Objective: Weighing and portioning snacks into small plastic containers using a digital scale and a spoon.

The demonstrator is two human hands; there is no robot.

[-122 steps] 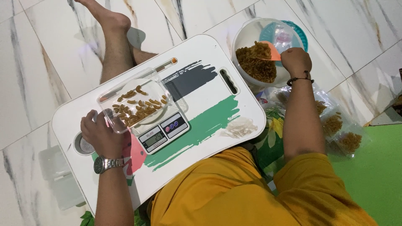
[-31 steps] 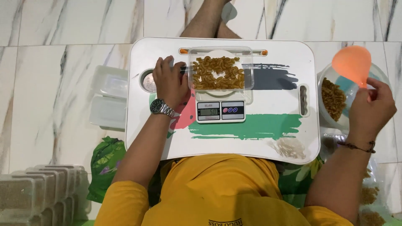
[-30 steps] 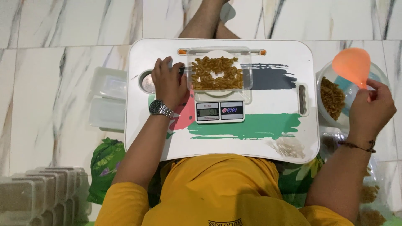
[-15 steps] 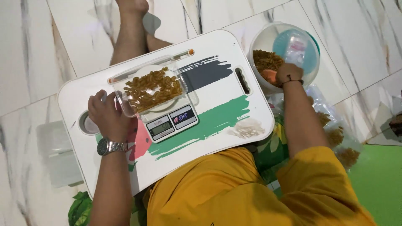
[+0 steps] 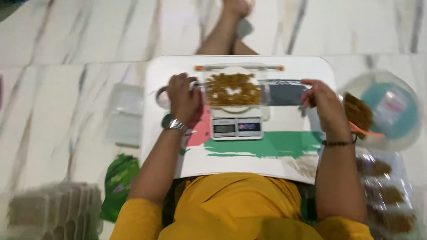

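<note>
A clear container [image 5: 233, 89] of brown snacks is steadied on a small scale [image 5: 236, 126] by the left hand [image 5: 183, 98]. The right hand [image 5: 323, 104] is held curled over the lap tray [image 5: 284, 160]; whether anything is gripped cannot be told.

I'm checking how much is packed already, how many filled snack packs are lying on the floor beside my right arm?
3 filled packs show, in a row running from the bowl back along the right arm; blur may hide more.

Clear lidded containers stacked [image 5: 53, 209] on the marble floor [image 5: 58, 66], empty clear tubs laid [image 5: 126, 113] beside the bench, green patterned cloth [image 5: 118, 184], packed filled containers [image 5: 384, 193]
</note>
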